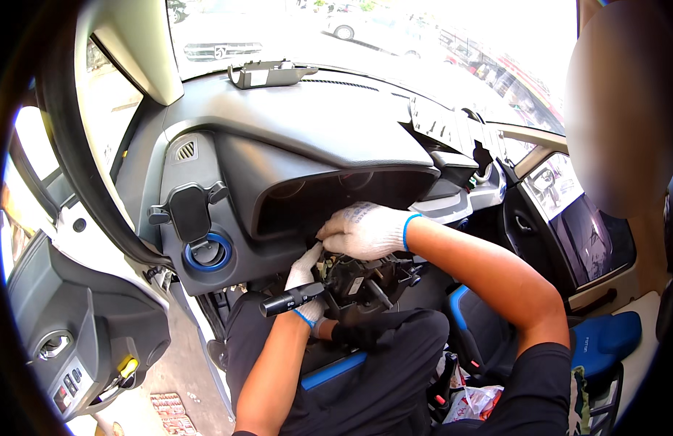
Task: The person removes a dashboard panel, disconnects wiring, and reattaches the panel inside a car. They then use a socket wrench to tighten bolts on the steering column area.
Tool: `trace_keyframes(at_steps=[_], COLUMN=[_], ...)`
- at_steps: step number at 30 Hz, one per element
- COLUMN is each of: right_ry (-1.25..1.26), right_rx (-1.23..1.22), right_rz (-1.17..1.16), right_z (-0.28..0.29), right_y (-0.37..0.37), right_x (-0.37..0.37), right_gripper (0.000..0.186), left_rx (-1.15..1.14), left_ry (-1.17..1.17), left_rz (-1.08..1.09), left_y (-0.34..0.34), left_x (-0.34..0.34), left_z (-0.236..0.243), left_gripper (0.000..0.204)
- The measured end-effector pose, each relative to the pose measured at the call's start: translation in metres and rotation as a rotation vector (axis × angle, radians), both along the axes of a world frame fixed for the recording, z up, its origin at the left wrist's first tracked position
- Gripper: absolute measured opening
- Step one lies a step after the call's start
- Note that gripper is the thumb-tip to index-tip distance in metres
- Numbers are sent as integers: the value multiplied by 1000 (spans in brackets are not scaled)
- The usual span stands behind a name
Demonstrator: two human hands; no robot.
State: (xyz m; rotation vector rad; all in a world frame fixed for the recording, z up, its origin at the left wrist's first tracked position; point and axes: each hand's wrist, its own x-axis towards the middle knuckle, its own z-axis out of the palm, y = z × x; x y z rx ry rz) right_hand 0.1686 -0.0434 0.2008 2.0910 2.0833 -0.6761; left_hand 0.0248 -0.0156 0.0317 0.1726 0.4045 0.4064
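Note:
Both my hands wear white knit gloves with blue cuffs. My right hand (362, 231) lies over the top of the exposed steering column (362, 283), just below the dark instrument-cluster hood (293, 185), with its fingers bent and pressed together. My left hand (302, 276) reaches up at the column's left side, behind a black control stalk (282, 301), its fingertips meeting those of my right hand. What the fingertips grip, if anything, is hidden. No steering wheel shows on the column.
Left are a phone holder (191, 212) and the open door (89, 312) with a yellow-handled tool (129, 367). A grey trim piece (267, 76) sits atop the dashboard. Loose panels (438, 123) rest at the right. Plastic bags (471, 403) lie beside the seat.

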Motion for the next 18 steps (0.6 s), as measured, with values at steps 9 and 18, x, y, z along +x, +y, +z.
trace_keyframes(at_steps=[9, 18], right_ry=[-99, -104], right_rx=[-287, 472], right_rz=[49, 37], right_z=[17, 174], right_y=[-23, 40], right_x=[-26, -89], right_gripper=[54, 36], left_rx=[-107, 660], left_ry=[55, 297], left_rz=[-60, -37], left_y=[-13, 11], left_x=[34, 18], left_z=[-46, -90], left_gripper=[38, 32])
